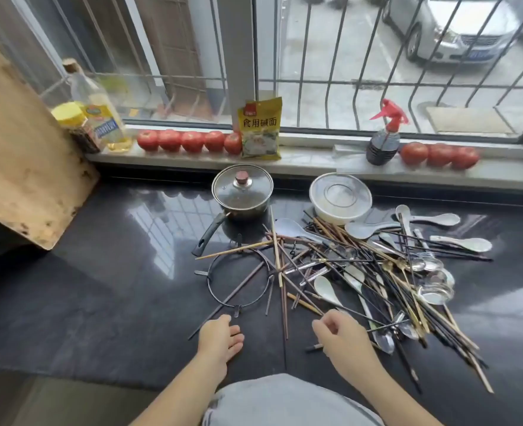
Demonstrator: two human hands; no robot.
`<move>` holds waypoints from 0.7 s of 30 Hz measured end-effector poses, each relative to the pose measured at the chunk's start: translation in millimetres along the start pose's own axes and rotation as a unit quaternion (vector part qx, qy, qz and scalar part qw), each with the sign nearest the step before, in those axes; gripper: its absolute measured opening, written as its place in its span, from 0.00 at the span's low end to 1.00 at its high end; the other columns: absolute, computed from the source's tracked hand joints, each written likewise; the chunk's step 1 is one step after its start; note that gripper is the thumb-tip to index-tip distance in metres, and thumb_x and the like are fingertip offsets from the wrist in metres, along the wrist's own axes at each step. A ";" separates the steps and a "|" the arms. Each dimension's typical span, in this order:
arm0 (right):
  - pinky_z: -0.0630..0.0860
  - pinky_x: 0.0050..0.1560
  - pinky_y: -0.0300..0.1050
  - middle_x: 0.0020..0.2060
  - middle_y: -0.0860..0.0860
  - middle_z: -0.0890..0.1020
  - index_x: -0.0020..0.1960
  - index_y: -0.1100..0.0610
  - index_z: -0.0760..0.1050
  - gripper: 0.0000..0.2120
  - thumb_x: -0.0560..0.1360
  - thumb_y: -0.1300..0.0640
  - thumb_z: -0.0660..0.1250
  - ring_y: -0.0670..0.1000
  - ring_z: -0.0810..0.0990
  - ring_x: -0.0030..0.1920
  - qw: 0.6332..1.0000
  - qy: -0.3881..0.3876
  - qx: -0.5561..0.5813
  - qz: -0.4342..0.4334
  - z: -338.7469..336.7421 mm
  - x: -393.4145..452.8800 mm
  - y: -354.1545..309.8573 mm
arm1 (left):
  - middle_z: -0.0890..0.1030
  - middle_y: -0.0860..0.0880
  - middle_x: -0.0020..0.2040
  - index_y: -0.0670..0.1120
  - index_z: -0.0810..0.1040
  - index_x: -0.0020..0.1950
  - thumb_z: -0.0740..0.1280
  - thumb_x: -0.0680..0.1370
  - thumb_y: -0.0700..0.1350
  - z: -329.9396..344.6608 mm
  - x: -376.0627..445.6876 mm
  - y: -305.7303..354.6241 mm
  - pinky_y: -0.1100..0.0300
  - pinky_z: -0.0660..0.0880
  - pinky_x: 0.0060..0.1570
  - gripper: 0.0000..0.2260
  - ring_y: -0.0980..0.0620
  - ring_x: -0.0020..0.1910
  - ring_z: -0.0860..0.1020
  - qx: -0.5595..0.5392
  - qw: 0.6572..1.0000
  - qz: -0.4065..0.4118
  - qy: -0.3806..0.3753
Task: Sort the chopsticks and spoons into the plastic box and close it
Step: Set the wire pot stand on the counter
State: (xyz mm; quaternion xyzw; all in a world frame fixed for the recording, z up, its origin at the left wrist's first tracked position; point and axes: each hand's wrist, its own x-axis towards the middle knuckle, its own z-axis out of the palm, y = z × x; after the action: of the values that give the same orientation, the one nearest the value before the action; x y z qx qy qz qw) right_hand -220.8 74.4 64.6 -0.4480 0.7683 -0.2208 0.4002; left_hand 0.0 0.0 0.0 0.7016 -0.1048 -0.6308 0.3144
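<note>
A tangled heap of chopsticks (386, 272) and spoons lies on the dark counter, right of centre. White ceramic spoons (326, 287) and metal spoons (383, 339) are mixed in with dark and wooden chopsticks. My left hand (220, 336) rests on the counter near the front edge, fingers relaxed and empty. My right hand (340, 333) hovers at the near edge of the heap with its fingers loosely curled, holding nothing that I can see. A round lidded plastic container (340, 195) stands behind the heap.
A small lidded pot (241, 192) with a black handle stands behind a wire ring stand (238, 281). Tomatoes (189, 141), an oil bottle (100, 112), a yellow packet (260, 127) and a spray bottle (383, 142) line the sill. A wooden board (23, 155) leans at the left.
</note>
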 end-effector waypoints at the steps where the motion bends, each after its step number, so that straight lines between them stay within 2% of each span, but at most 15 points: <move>1: 0.68 0.36 0.44 0.30 0.48 0.75 0.39 0.57 0.73 0.14 0.79 0.51 0.65 0.47 0.72 0.32 1.000 0.003 0.011 0.006 0.7 2.3 0.6 | 0.77 0.41 0.40 0.43 0.72 0.45 0.62 0.81 0.41 -0.2 6.4 1.2 0.54 0.72 0.37 0.05 0.45 0.34 0.74 0.054 0.996 0.049 0.047; 2: 0.69 0.36 0.44 0.30 0.48 0.75 0.39 0.58 0.73 0.14 0.79 0.51 0.65 0.47 0.72 0.32 1.000 0.008 0.020 0.015 1.2 3.0 -0.7 | 0.77 0.40 0.40 0.44 0.71 0.45 0.62 0.79 0.41 -2.0 9.5 4.5 0.55 0.70 0.37 0.04 0.45 0.33 0.72 0.138 0.978 0.113 0.104; 3: 0.70 0.37 0.45 0.30 0.48 0.76 0.39 0.58 0.74 0.14 0.79 0.51 0.65 0.47 0.73 0.32 0.999 0.003 0.024 0.021 3.2 4.2 0.1 | 0.77 0.41 0.43 0.46 0.71 0.45 0.64 0.78 0.43 -7.2 16.0 4.4 0.54 0.70 0.40 0.03 0.45 0.38 0.73 0.235 0.946 0.166 0.147; 4: 0.72 0.38 0.45 0.29 0.48 0.76 0.40 0.59 0.74 0.14 0.79 0.51 0.65 0.47 0.74 0.32 0.999 -0.012 0.028 0.024 5.2 2.5 -1.9 | 0.76 0.43 0.49 0.48 0.71 0.48 0.65 0.77 0.45 -13.1 15.4 5.4 0.53 0.71 0.46 0.03 0.43 0.46 0.75 0.335 0.904 0.206 0.169; 6: 0.76 0.40 0.47 0.29 0.48 0.77 0.39 0.58 0.74 0.14 0.78 0.50 0.65 0.47 0.76 0.32 0.999 -0.041 0.021 0.028 11.9 1.6 -2.3 | 0.73 0.48 0.57 0.53 0.72 0.56 0.67 0.78 0.51 -30.6 21.4 5.4 0.50 0.70 0.56 0.09 0.43 0.59 0.72 0.552 0.767 0.270 0.185; 7: 0.77 0.40 0.48 0.30 0.49 0.79 0.38 0.57 0.74 0.13 0.78 0.51 0.65 0.46 0.77 0.32 0.998 -0.052 0.017 0.028 13.2 1.8 -2.7 | 0.73 0.49 0.59 0.55 0.72 0.58 0.67 0.79 0.55 -40.1 23.2 5.2 0.51 0.71 0.58 0.11 0.44 0.61 0.71 0.629 0.695 0.293 0.187; 8: 0.78 0.41 0.49 0.31 0.51 0.80 0.38 0.56 0.74 0.13 0.78 0.51 0.65 0.45 0.77 0.31 0.997 -0.063 0.011 0.031 12.4 2.0 -4.2 | 0.74 0.50 0.60 0.54 0.72 0.59 0.66 0.79 0.56 -48.3 23.1 6.7 0.52 0.72 0.57 0.11 0.45 0.61 0.72 0.672 0.651 0.304 0.182; 9: 0.79 0.42 0.49 0.33 0.52 0.82 0.38 0.56 0.75 0.13 0.78 0.51 0.65 0.45 0.77 0.31 0.997 -0.067 0.007 0.029 12.3 3.7 -4.7 | 0.75 0.50 0.59 0.53 0.73 0.58 0.65 0.80 0.56 -56.3 26.6 7.1 0.52 0.73 0.56 0.10 0.46 0.59 0.73 0.677 0.645 0.312 0.169; 11: 0.78 0.42 0.47 0.37 0.54 0.83 0.39 0.56 0.76 0.12 0.78 0.51 0.65 0.45 0.77 0.32 0.997 -0.068 -0.005 0.026 11.0 7.0 -5.2 | 0.76 0.51 0.54 0.52 0.73 0.53 0.64 0.82 0.50 -68.9 30.7 10.1 0.52 0.74 0.53 0.03 0.47 0.55 0.74 0.651 0.678 0.323 0.110; 13: 0.79 0.42 0.47 0.37 0.54 0.84 0.41 0.57 0.77 0.12 0.79 0.51 0.65 0.45 0.78 0.32 0.997 -0.071 -0.006 0.027 11.6 9.5 -5.2 | 0.76 0.53 0.48 0.55 0.74 0.49 0.65 0.81 0.48 -73.8 31.2 11.2 0.53 0.74 0.53 0.02 0.49 0.51 0.75 0.640 0.693 0.331 0.008; 15: 0.80 0.43 0.50 0.34 0.52 0.83 0.41 0.57 0.77 0.12 0.78 0.51 0.65 0.45 0.78 0.32 0.996 -0.077 -0.002 0.034 14.2 11.6 -4.3 | 0.76 0.56 0.47 0.60 0.77 0.54 0.66 0.81 0.50 -70.7 24.5 11.1 0.58 0.73 0.52 0.05 0.55 0.49 0.76 0.646 0.688 0.316 -0.096; 16: 0.80 0.43 0.50 0.33 0.51 0.82 0.41 0.57 0.77 0.12 0.78 0.50 0.65 0.45 0.78 0.32 0.996 -0.082 -0.005 0.036 15.8 12.1 -3.7 | 0.76 0.56 0.48 0.61 0.77 0.59 0.65 0.81 0.51 -66.7 20.3 10.7 0.59 0.72 0.51 0.08 0.57 0.48 0.76 0.646 0.691 0.302 -0.119; 17: 0.80 0.43 0.49 0.32 0.50 0.82 0.41 0.57 0.77 0.12 0.78 0.50 0.65 0.45 0.78 0.32 0.995 -0.089 -0.010 0.036 17.4 12.3 -3.7 | 0.75 0.56 0.49 0.62 0.76 0.62 0.65 0.81 0.51 -63.1 19.2 9.4 0.60 0.72 0.52 0.10 0.57 0.48 0.76 0.632 0.704 0.302 -0.117; 19: 0.78 0.40 0.46 0.30 0.48 0.81 0.41 0.57 0.77 0.12 0.79 0.50 0.65 0.45 0.77 0.31 0.994 -0.099 -0.013 0.032 18.8 12.0 -4.4 | 0.75 0.54 0.51 0.58 0.73 0.61 0.64 0.82 0.50 -54.2 20.0 11.9 0.55 0.74 0.55 0.08 0.54 0.50 0.77 0.584 0.744 0.319 -0.057; 21: 0.76 0.39 0.44 0.30 0.48 0.81 0.41 0.56 0.77 0.12 0.79 0.50 0.65 0.45 0.77 0.31 0.994 -0.103 -0.013 0.029 17.8 10.7 -5.2 | 0.74 0.53 0.55 0.55 0.70 0.64 0.66 0.81 0.51 -43.7 22.2 15.3 0.52 0.75 0.53 0.12 0.51 0.52 0.77 0.555 0.764 0.329 -0.010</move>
State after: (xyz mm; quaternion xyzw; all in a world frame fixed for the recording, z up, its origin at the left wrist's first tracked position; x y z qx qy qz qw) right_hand -206.6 62.9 53.4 -0.4509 0.7384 -0.1518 0.4779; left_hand 49.4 -10.5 -9.2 0.6700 -0.6639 -0.3273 0.0569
